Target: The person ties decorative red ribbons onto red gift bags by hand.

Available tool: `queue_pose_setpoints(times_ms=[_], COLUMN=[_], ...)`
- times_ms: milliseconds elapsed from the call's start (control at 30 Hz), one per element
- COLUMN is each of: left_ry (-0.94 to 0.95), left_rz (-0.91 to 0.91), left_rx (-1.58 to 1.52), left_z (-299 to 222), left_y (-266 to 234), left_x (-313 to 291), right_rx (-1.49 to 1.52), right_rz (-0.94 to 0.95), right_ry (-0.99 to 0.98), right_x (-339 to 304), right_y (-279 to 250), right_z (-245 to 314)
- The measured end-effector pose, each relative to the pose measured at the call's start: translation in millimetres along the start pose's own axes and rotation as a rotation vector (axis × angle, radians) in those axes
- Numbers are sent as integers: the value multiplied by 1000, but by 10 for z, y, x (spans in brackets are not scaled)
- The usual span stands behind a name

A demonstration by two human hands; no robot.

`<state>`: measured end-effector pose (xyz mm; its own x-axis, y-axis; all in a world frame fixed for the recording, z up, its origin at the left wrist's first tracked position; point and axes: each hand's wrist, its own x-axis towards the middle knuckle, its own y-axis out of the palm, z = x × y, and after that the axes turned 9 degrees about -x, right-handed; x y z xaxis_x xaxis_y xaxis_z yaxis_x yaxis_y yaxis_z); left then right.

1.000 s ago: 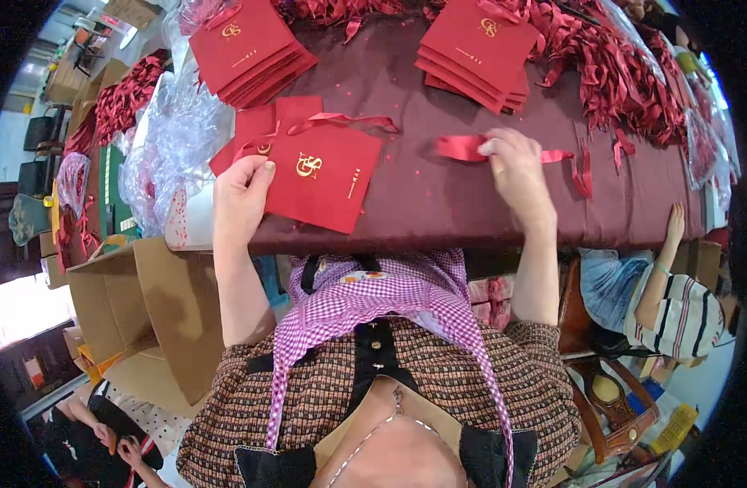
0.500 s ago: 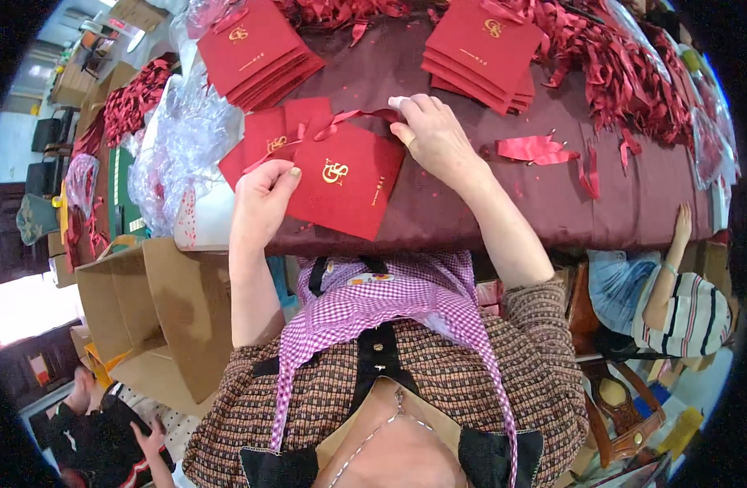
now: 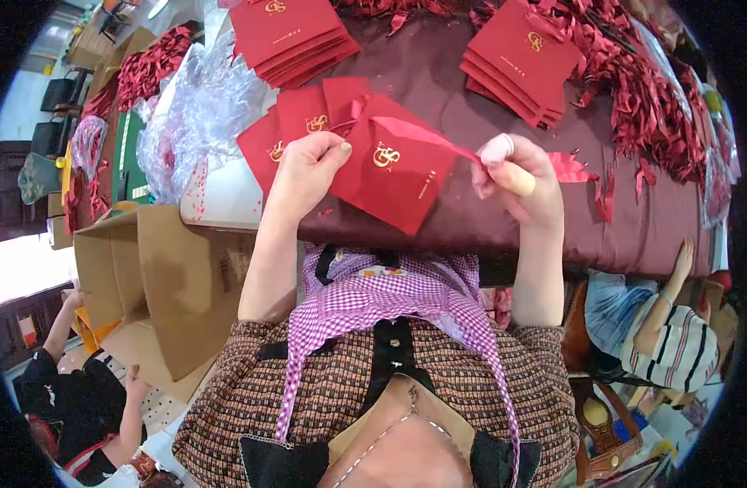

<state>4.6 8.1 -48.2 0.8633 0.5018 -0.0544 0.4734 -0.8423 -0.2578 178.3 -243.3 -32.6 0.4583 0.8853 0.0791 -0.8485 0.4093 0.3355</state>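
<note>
A red square pouch with a gold emblem lies tilted on the table's near edge, overlapping other red pouches. A red ribbon comes from its upper edge and stretches to my right hand. That hand is closed, pinching the ribbon's end; pale wraps cover the thumb and a fingertip. At the pouch's left side my left hand is closed in a pinch, thumb against forefinger. A thin dark-red strand runs from the pouch's top toward this pinch, which largely hides what it holds.
Stacks of red pouches stand at the back left and back right. Loose red ribbons pile up at the right, with clear plastic wrap at the left. An open cardboard box sits below. Other people are at both sides.
My right hand has drawn the ribbon to the right and toward me, turning so its fingers curl inward. The ribbon is now stretched longer across the pouch. The left hand keeps its pinch.
</note>
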Motion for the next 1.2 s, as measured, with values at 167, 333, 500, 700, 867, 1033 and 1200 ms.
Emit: queue_pose_setpoints(times_ms=[167, 333, 500, 700, 867, 1033, 1200], left_ry=[-4, -67, -55, -80, -34, 8, 79], left_rz=[37, 82, 280, 281, 236, 218, 223], left_rx=[-13, -140, -198, -248, -247, -227, -206], left_z=[-28, 28, -40, -142, -101, -114, -128], left_y=[108, 110, 57, 77, 83, 114, 142], left_x=[42, 10, -83, -84, -76, -91, -117], right_rx=[142, -372, -689, -303, -700, -972, -1099], right_rz=[79, -152, -223, -168, -213, -284, -373], right_ry=[-82, -162, -388, -149, -192, -350, -468], right_x=[-114, -59, -5, 23, 90, 212, 314], right_y=[76, 130, 327, 487, 589, 732, 812], right_z=[-38, -135, -121, -257, -457, -532, -542])
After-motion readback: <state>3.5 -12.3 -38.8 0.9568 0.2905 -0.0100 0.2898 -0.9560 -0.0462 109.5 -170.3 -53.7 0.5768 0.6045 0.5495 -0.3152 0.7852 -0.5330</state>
